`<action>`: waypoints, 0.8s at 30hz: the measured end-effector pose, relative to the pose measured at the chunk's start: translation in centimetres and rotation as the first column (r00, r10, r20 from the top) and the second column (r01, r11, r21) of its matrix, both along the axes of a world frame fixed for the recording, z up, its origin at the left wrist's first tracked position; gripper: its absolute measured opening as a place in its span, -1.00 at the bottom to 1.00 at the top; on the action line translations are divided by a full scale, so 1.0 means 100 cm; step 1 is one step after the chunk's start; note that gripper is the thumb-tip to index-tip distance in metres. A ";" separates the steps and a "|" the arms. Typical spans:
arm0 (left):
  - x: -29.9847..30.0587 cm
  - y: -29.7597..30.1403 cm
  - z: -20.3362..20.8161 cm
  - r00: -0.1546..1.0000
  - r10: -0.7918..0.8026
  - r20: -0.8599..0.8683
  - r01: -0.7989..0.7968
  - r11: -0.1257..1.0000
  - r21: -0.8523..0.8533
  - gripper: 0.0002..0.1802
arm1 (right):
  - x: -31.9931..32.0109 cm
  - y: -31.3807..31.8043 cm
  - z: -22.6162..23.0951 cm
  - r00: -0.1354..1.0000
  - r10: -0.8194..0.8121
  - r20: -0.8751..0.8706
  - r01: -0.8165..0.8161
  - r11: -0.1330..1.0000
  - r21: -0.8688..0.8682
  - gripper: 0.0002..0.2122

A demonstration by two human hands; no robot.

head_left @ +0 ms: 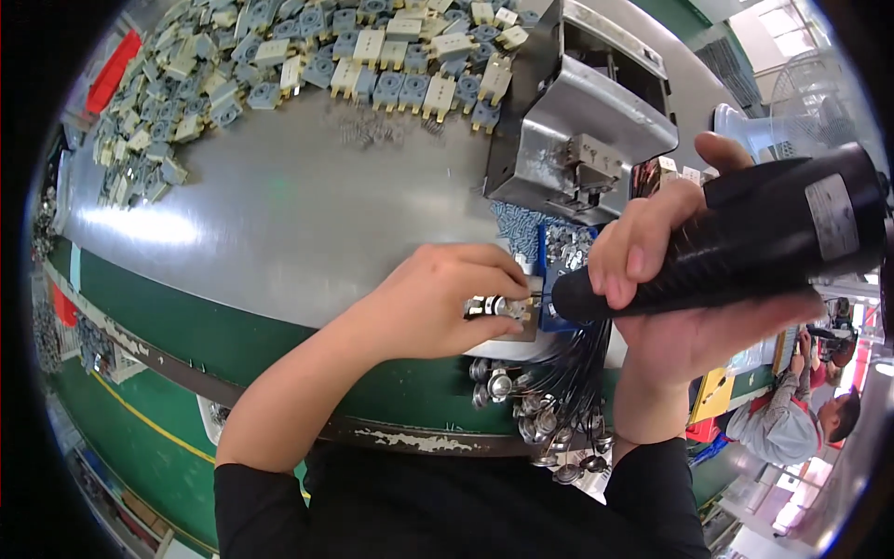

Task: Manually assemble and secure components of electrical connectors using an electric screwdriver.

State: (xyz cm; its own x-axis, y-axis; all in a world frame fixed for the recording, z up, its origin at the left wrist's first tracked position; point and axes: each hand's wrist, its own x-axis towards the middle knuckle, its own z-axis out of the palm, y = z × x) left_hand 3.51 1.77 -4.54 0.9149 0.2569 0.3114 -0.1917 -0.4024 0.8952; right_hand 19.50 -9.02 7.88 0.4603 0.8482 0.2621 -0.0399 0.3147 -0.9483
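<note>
My right hand is wrapped round a black power screwdriver, held nearly level with its narrow nose toward my left hand. My left hand pinches a small white-and-metal part between thumb and fingers, right in front of that nose. Whether the tip touches the part I cannot tell. Just beyond my fingers is a blue tray of small metal pieces, with loose screws heaped beside it. Round metal components on black wires hang over the near table edge.
A bent sheet-metal fixture stands beyond the tray. Many grey and cream plug-like blocks cover the far table, with small springs before them. A red bin is at far left. Another person sits at right.
</note>
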 end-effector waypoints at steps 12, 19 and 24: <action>-0.003 -0.004 -0.002 1.000 0.023 -0.015 -0.023 1.000 0.006 -0.69 | -0.010 -0.005 -0.020 0.999 -0.046 -0.010 0.046 0.998 0.039 0.17; -0.002 -0.003 0.000 0.999 0.011 -0.031 -0.011 1.000 0.003 -0.69 | -0.010 -0.007 -0.022 0.999 0.009 -0.038 -0.006 0.995 0.095 0.16; -0.002 -0.003 0.000 1.000 0.013 -0.026 -0.013 1.000 0.007 -0.69 | -0.011 -0.007 -0.024 1.000 0.015 0.009 -0.016 0.995 0.094 0.16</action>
State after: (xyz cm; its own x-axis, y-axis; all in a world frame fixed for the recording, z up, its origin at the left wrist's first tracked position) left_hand 3.33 1.45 -4.50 0.9195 0.2665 0.2891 -0.1631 -0.4104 0.8972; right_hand 18.45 -9.72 5.52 0.4450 0.8266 0.3445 -0.0380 0.4018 -0.9150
